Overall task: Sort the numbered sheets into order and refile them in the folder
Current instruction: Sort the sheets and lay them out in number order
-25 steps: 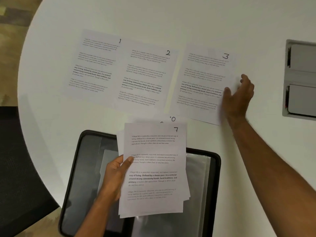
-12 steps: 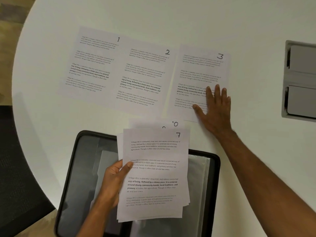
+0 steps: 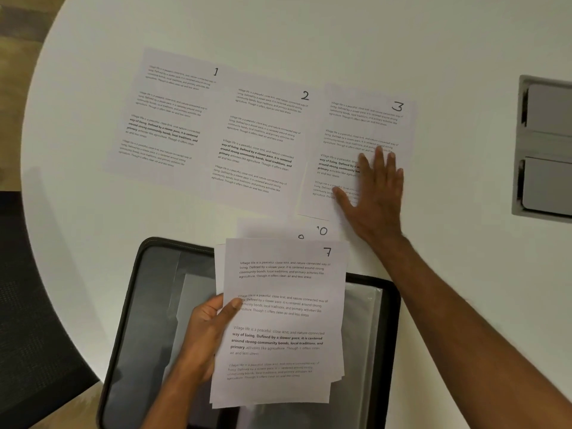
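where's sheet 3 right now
Sheet 3 lies flat on the white table, rightmost in the row beside sheet 2, with the right hand pressing its lower part.

Both forearms are bare from wrist to frame edge (no sleeve, watch or ring shows), and the left hand (image 3: 205,332) and right hand (image 3: 376,193) wear nothing.

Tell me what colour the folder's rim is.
Black, with a zip running along it; the folder's rim shows best in the head view, the only one given.
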Demonstrator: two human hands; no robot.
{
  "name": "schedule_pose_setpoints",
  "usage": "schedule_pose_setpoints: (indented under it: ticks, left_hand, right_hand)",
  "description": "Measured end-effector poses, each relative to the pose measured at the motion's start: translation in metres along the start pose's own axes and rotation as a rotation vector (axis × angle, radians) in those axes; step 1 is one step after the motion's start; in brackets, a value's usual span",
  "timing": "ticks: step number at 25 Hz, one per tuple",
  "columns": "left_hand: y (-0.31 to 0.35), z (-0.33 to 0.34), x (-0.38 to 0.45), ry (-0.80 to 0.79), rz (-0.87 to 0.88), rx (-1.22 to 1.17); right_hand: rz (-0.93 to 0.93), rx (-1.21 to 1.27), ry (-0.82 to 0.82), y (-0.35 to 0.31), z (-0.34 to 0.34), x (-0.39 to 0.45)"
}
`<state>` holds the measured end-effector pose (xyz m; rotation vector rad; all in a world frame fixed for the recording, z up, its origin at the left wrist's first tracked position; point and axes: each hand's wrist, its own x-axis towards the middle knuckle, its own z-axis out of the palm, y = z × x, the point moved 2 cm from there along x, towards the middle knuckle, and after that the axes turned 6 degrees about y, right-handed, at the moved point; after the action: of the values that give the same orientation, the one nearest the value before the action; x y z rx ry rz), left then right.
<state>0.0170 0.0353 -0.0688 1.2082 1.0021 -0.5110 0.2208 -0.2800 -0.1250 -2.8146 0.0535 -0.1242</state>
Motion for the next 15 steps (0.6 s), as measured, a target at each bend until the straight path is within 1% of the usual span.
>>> schedule_pose_setpoints:
  ticks: [1, 3, 5, 7, 9, 13, 15]
  left_hand:
    - [-0.001, 0.0, 0.0, -0.001, -0.003, -0.003]
    - [-0.001, -0.002, 0.002, 0.001, -0.004, -0.015]
    - [0.0, -0.004, 0.005, 0.005, -0.004, -0.027]
    - [0.0, -0.004, 0.007, 0.0, -0.01, -0.04]
    - [0.0, -0.006, 0.009, -0.004, -0.014, -0.053]
    - [0.0, -0.009, 0.013, 0.001, -0.007, -0.053]
    - [0.0, -0.007, 0.013, -0.002, -0.003, -0.055]
  right_hand:
    - [-0.04, 0.025, -0.001, -0.015, 0.002, 0.004]
    - [-0.129, 0.065, -0.055, -0.045, 0.011, 0.012]
    - [-0.216, 0.016, -0.11, -0.066, 0.026, 0.017]
    - [-0.27, -0.072, -0.147, -0.07, 0.036, 0.02]
    - [-0.284, -0.102, -0.164, -0.067, 0.04, 0.026]
    - [-0.306, -0.085, -0.179, -0.069, 0.04, 0.044]
    - [-0.301, -0.073, -0.152, -0.069, 0.038, 0.047]
